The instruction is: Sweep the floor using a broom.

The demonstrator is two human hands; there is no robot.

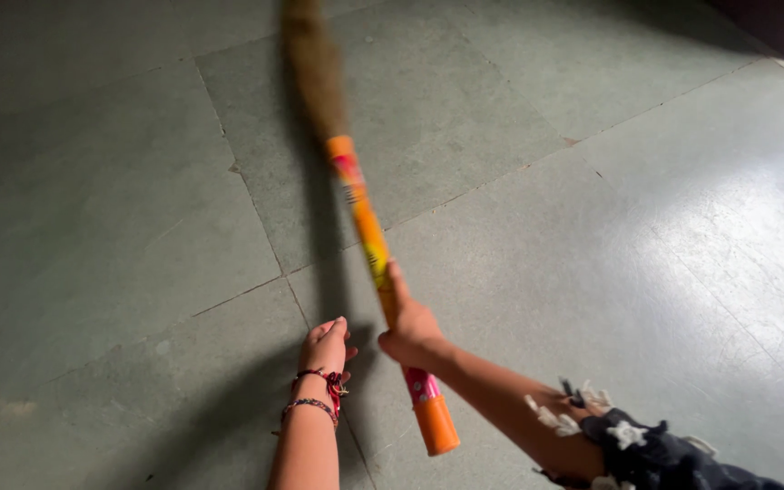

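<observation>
My right hand (410, 331) grips the orange patterned handle of a broom (367, 227); the handle's orange end sticks out below my fist. The brown bristle head of the broom reaches up and away over the floor and is blurred. My left hand (325, 343) hangs just left of the handle, apart from it, fingers loosely curled with nothing in it. Bead bracelets and a red thread circle that wrist. My right sleeve is dark with white flowers.
The grey-green stone tile floor (138, 227) fills the view, with thin joints between large slabs. Light glares off the floor at the right. A dark piece of furniture (778, 23) stands at the top right corner.
</observation>
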